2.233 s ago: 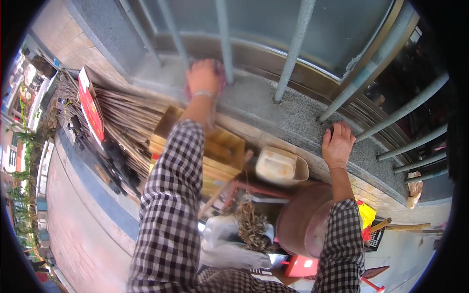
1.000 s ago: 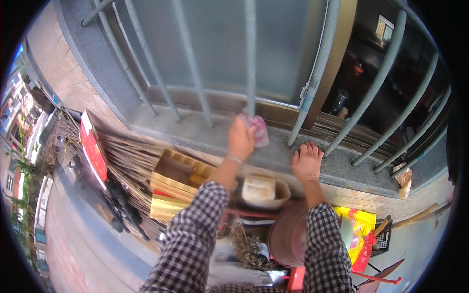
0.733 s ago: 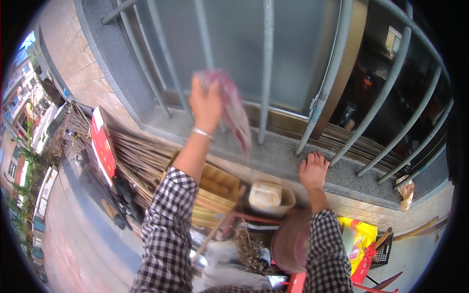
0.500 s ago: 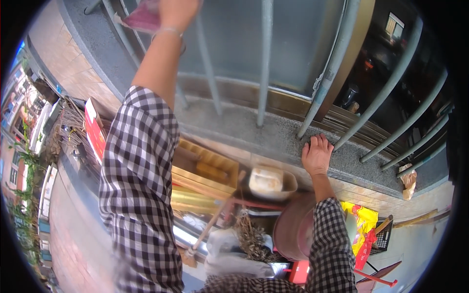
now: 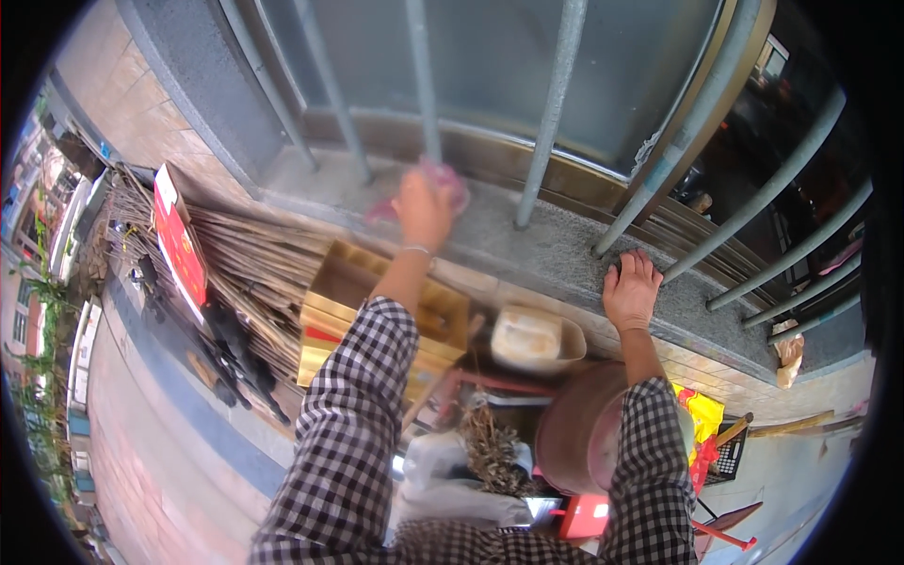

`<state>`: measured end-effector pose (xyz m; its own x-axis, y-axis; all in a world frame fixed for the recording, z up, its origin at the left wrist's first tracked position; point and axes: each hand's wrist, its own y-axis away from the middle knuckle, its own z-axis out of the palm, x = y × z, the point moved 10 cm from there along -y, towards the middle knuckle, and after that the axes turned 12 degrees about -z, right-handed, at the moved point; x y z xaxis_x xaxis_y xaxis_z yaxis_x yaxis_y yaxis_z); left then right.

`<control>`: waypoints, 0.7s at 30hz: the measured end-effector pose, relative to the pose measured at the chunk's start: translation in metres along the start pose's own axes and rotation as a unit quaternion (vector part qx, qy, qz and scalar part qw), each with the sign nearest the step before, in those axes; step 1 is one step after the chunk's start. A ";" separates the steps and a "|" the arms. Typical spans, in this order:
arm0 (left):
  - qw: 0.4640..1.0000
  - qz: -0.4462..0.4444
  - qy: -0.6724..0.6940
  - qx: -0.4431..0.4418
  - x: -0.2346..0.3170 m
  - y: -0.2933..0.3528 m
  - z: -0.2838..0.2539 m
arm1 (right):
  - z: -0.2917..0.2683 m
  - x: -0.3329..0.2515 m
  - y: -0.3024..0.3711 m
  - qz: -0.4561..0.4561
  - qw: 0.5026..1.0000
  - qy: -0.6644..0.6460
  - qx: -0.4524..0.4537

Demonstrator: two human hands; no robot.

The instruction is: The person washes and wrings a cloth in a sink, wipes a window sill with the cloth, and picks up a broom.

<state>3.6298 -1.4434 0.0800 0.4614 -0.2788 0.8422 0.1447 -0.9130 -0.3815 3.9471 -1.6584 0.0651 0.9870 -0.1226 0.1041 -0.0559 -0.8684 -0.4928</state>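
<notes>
Ledge (image 5: 556, 254) status | my left hand (image 5: 424, 207) clamps pink cloth (image 5: 443, 181) on it | right hand (image 5: 631, 290) flat, fingers spread, beside grey bar (image 5: 551, 113)

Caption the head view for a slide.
Left hand presses a pink cloth on a barred stone sill; right hand rests flat.

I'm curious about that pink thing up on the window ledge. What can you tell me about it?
The pink cloth looks like a soft, crumpled rag, pink to magenta, blurred in this picture. It lies bunched on the grey stone ledge, at the foot of the grey metal window bars. The left hand covers most of it and presses it to the ledge, so only its edges show on either side of the hand. Its full shape and size cannot be told.
</notes>
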 end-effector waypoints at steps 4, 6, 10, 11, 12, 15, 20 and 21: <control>0.987 0.021 -0.160 0.022 -0.006 0.008 -0.003 | 0.000 -0.008 -0.003 -0.007 1.000 -0.006 0.008; 0.987 0.025 -0.157 0.034 0.004 0.010 -0.014 | -0.006 -0.008 -0.006 0.003 1.000 -0.008 0.008; 0.988 0.082 -0.120 -0.054 0.047 0.034 -0.011 | -0.006 0.010 0.003 -0.004 1.000 0.011 0.024; 0.984 0.099 -0.145 -0.014 0.032 0.030 -0.025 | 0.001 -0.004 -0.002 -0.006 1.000 -0.001 0.022; 0.981 0.114 -0.156 0.022 0.030 0.033 -0.029 | -0.002 -0.004 -0.004 0.000 0.999 0.011 0.031; 0.984 0.111 -0.127 -0.050 0.053 0.066 -0.012 | -0.007 0.007 -0.002 -0.006 0.999 0.007 0.032; 0.964 0.156 -0.167 -0.138 0.083 0.117 0.042 | -0.003 0.009 0.001 0.025 0.999 -0.024 0.025; 0.957 0.148 -0.170 -0.184 0.094 0.129 0.057 | -0.006 0.012 0.002 0.027 0.999 -0.014 0.030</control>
<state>3.7419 -1.5706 0.0885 0.7021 -0.4846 0.5217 -0.3251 -0.8700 -0.3707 3.9581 -1.6645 0.0702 0.9867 -0.1535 0.0528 -0.0999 -0.8306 -0.5479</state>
